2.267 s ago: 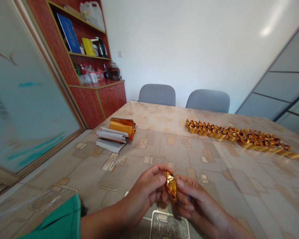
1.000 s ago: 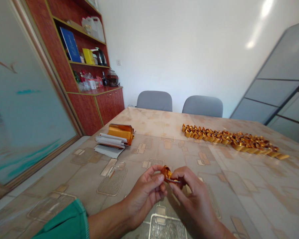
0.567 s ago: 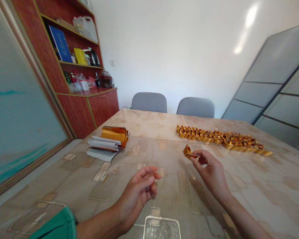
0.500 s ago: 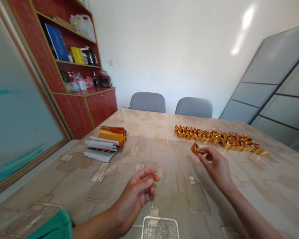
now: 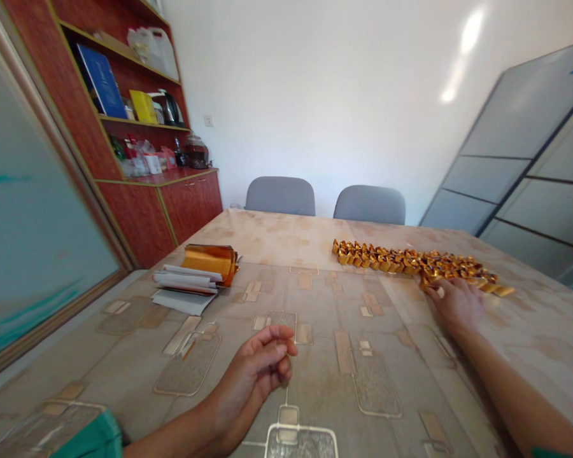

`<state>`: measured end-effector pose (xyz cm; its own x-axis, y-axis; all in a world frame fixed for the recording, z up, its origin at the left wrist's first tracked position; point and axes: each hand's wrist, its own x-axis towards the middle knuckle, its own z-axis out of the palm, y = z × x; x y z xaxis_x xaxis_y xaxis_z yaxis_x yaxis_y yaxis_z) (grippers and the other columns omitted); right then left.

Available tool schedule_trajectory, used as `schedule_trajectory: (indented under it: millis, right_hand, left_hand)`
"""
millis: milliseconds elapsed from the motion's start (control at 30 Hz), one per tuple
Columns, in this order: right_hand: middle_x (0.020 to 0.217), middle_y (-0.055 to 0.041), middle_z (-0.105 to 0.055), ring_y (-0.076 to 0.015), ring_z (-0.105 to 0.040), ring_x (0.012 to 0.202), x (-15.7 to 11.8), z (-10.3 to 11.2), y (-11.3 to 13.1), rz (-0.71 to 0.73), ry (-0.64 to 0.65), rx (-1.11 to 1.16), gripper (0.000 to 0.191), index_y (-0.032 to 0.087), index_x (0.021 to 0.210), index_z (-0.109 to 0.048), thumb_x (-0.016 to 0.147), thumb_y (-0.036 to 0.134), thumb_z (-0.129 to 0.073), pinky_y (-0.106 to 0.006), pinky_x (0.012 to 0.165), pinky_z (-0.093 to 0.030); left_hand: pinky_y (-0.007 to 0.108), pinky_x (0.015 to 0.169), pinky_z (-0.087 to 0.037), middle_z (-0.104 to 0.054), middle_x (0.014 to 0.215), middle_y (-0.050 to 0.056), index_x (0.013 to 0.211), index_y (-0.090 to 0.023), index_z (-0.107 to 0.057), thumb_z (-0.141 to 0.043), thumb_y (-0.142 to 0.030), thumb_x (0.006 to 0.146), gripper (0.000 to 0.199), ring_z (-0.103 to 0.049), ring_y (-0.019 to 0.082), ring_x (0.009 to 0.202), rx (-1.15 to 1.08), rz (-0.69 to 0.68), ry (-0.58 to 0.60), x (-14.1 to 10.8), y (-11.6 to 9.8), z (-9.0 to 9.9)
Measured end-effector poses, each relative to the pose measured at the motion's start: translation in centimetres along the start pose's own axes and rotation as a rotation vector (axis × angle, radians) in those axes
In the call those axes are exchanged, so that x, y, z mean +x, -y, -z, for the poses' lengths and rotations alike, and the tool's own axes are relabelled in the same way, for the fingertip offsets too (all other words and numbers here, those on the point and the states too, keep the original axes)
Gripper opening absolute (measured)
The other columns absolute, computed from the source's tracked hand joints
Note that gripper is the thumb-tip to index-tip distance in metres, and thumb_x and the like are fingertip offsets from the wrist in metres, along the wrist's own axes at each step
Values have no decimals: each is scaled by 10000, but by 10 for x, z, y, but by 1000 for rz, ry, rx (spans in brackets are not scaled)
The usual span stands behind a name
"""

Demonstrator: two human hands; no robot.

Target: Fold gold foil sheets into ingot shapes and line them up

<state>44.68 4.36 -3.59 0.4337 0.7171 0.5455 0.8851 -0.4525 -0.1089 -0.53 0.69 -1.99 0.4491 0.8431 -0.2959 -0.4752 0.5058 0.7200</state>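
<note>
Right hand: the right hand (image 5: pixel 453 306) is palm down and partly closed, fingers bent forward, at the near edge of the row toward its right end; the fingertips are at or touching the foil pieces there, and it cannot be determined whether a piece is held

Left hand: the left hand (image 5: pixel 252 372) is half open with the fingers loosely curled, raised over the table near the front edge, and has hold of nothing that can be seen

Work item: the row of folded gold foil ingots (image 5: pixel 410 262) lies flat on the table, running from centre to right, well apart from the left hand

Table: a table with a patterned beige cover (image 5: pixel 318 388) carries all items listed here

Supply items: a curled sheaf of amber foil (image 5: pixel 209 264) rests on a stack of white paper sheets (image 5: pixel 186 286), left of centre, well apart from both hands

Clothing: a green sleeve (image 5: pixel 88 439) shows at the lower left, on the left arm

Background: two grey chairs (image 5: pixel 280 196) stand beyond the far table edge; a red wooden cabinet (image 5: pixel 138 222) stands at the left, its shelves bearing a blue book (image 5: pixel 100 81), an electric kettle (image 5: pixel 169 109) and a glass jar (image 5: pixel 197 154)
</note>
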Motion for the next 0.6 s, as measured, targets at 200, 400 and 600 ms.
schedule_trajectory:
  millis: [200,400,600]
  right_hand:
    - [1022,-188,-621,-364,-497,993,16,-9,-3,58,-31,-12,283,180,887,-742,898,368,-531,-447,746,-359]
    - [956,-176,-622,-363,-511,935,23,-20,-1,6,-90,17,223,185,832,-730,837,363,-597,-445,706,-360]
    - [939,-181,-632,-363,-527,929,18,-8,8,-23,-143,112,229,186,894,-704,821,364,-581,-468,739,-375]
  left_hand:
    - [247,662,-448,-644,809,23,927,-161,-682,-784,-192,738,216,-533,102,655,0,2,-6,0,0,2]
    - [249,659,-438,-637,802,19,921,-165,-686,-781,-196,742,205,-527,102,652,-14,4,6,1,0,3]
    - [250,665,-425,-630,785,8,924,-170,-673,-769,-206,753,199,-526,101,653,-5,5,22,0,-1,4]
